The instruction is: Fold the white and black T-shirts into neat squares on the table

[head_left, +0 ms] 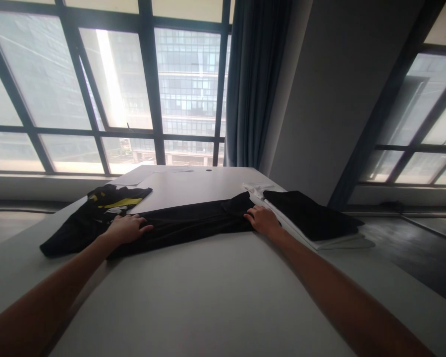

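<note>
A black garment (186, 219), folded into a long strip, lies across the white table in front of me. My left hand (125, 229) rests on its left end, palm down, with the thumb stretched out to the side. At the right end, my right hand (262, 219) has its fingers bent onto the cloth and closed on its edge; the fingertips are partly hidden against the fabric. Just beyond my left hand lies a crumpled black garment with a yellow and white print (122, 202). It touches or nearly touches the long strip.
To the right, a folded black garment (312, 213) lies on a stack of white cloth (329, 244) at the edge of the white table (193, 287). Pale sheets (134, 177) lie at the far left of the table. Windows, a blue curtain (254, 84) and a pillar stand behind.
</note>
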A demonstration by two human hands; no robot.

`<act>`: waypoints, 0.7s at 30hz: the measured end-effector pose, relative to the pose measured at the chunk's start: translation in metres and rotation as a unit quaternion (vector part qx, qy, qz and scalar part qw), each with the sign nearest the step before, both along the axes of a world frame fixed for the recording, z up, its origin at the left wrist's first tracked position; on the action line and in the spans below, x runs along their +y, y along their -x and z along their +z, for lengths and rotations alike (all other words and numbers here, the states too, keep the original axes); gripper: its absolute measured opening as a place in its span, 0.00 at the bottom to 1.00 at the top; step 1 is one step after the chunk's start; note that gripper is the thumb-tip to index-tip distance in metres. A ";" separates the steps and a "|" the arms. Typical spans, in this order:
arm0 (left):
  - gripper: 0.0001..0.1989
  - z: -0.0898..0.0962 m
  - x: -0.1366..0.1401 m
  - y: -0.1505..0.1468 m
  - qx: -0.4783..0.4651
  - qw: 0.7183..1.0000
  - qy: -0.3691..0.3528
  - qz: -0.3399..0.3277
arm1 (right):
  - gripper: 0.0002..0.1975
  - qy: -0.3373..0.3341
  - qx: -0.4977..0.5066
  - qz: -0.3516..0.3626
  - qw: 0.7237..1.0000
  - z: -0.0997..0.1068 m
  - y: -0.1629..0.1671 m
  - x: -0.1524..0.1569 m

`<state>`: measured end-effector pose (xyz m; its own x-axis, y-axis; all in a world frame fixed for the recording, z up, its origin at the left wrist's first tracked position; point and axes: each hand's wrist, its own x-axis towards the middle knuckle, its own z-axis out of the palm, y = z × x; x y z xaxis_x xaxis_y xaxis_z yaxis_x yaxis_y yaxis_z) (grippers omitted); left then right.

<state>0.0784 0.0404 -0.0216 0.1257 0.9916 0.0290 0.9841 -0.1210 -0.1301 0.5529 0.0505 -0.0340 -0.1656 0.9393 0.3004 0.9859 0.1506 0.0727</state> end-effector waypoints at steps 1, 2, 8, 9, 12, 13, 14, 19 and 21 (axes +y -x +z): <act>0.32 0.001 0.000 -0.001 0.004 1.000 -0.014 -0.005 | 0.21 0.020 0.009 0.001 1.000 0.002 0.005 -0.003; 0.31 0.000 0.000 0.000 0.003 0.999 -0.031 -0.014 | 0.21 0.038 0.014 0.002 0.999 0.004 0.010 -0.006; 0.32 -0.024 0.015 0.019 -0.106 0.985 -0.017 -0.133 | 0.22 0.084 0.007 -0.008 0.996 0.000 0.017 -0.006; 0.33 -0.027 0.016 0.021 -0.122 0.984 0.000 -0.133 | 0.22 0.090 0.012 -0.002 0.996 -0.001 0.015 -0.005; 0.36 -0.027 0.016 0.021 -0.125 0.986 0.015 -0.112 | 0.25 0.087 0.028 0.014 0.996 -0.006 0.012 -0.003; 0.36 -0.024 0.015 0.019 -0.119 0.987 0.016 -0.106 | 0.25 0.076 0.031 0.016 0.997 -0.007 0.013 -0.004; 0.36 -0.022 0.013 0.017 -0.114 0.988 0.017 -0.103 | 0.26 0.063 0.035 0.016 0.997 -0.008 0.016 -0.005; 0.35 -0.007 0.000 0.004 -0.102 0.990 0.012 -0.093 | 0.28 0.108 0.086 0.019 0.990 -0.011 0.041 -0.004; 0.35 -0.004 -0.004 0.000 -0.101 0.991 0.011 -0.089 | 0.32 0.152 0.084 0.011 0.985 -0.012 0.047 0.007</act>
<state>0.0782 0.0367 -0.0252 0.2933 0.9547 0.0498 0.9524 -0.2963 0.0717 0.5059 0.0575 -0.0465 -0.1596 0.9867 0.0304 0.9764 0.1623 -0.1424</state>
